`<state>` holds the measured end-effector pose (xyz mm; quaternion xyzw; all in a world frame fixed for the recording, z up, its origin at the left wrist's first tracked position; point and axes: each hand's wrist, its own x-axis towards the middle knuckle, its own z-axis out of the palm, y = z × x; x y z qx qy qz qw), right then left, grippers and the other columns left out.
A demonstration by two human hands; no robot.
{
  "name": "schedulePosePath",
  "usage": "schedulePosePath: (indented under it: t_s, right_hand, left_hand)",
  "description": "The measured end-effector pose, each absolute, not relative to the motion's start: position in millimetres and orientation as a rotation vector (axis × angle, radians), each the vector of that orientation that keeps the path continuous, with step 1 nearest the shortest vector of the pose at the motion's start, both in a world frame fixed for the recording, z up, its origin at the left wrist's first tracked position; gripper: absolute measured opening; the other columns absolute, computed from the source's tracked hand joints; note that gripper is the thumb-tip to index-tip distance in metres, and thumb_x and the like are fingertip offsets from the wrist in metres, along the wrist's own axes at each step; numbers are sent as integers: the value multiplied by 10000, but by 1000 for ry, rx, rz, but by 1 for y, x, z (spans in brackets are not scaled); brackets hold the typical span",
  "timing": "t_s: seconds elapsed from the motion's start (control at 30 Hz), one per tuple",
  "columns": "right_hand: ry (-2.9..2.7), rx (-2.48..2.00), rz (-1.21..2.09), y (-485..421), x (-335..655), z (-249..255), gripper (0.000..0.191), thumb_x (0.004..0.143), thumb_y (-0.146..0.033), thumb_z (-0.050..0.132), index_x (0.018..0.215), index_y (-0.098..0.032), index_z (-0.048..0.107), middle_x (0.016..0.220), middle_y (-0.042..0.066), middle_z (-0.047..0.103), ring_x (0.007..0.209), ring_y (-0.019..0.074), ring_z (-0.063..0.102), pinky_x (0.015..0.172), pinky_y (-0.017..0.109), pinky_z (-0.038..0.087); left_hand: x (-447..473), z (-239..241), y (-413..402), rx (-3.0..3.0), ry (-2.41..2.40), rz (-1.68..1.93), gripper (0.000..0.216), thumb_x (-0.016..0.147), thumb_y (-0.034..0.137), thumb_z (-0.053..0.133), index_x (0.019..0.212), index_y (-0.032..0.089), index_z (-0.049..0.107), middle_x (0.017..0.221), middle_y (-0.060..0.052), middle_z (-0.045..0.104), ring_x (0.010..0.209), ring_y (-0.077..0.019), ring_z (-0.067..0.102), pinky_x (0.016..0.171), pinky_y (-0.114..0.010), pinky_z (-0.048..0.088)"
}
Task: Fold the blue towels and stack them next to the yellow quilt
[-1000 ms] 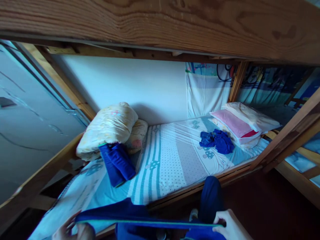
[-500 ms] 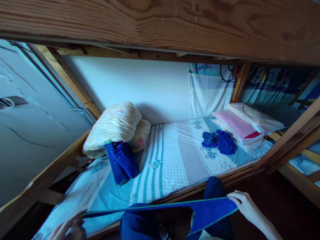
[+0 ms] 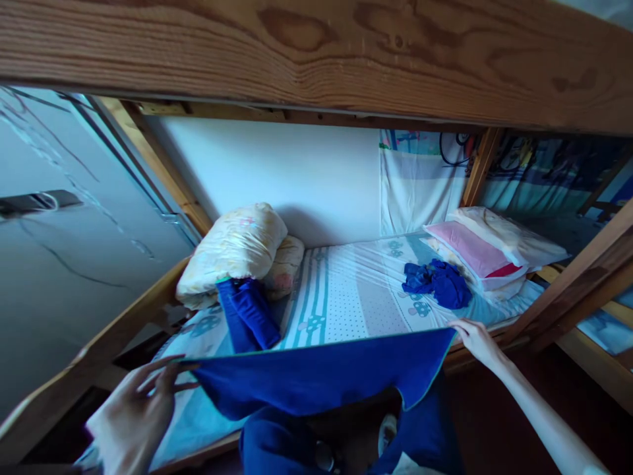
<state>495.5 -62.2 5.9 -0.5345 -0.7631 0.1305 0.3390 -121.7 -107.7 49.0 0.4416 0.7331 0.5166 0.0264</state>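
A blue cloth with green edging [image 3: 321, 373] hangs stretched between my two hands, above my knees and in front of the bed. My left hand [image 3: 138, 402] pinches its left corner, and my right hand [image 3: 472, 336] grips the upper right corner. The cloth's top edge is taut, and its lower part sags in folds. On the bed, folded blue cloths [image 3: 250, 316] lie against a bundled quilt [image 3: 232, 251] at the left. A crumpled heap of blue cloth [image 3: 440, 282] rests toward the right.
Pillows [image 3: 487, 247] are stacked at the bed's right end. A thick wooden bunk beam [image 3: 316, 59] crosses overhead, close in front. A wooden post [image 3: 558, 284] slants at the right, and the bed's side rail [image 3: 93, 343] runs along the left.
Both hands have risen with the cloth. It was narrow and low over my knees; now it hangs more widely spread. The view has shifted slightly.
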Motion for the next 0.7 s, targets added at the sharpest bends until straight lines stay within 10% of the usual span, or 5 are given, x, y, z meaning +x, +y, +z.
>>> schedulePosePath:
  t_s: [0.3, 0.7]
  right_hand:
    - [-1897, -1451, 479, -24, 505, 53, 287, 899, -276, 525, 943, -211, 801, 883, 67, 815, 790, 231, 790, 737, 294, 625]
    - [-1864, -1494, 852, -8, 525, 57, 304, 827, -425, 628, 899, -176, 787, 876, 86, 799, 762, 243, 779, 777, 342, 642]
  left_hand:
    - [-130, 70, -104, 1209, 2081, 1499, 627, 483, 783, 689, 820, 254, 695, 727, -1, 766, 588, -228, 733, 562, -293, 595]
    - [-139, 52, -108, 1313, 2092, 1196, 766, 513, 904, 618, 885, 241, 711, 699, -29, 769, 695, -311, 771, 714, -422, 665]
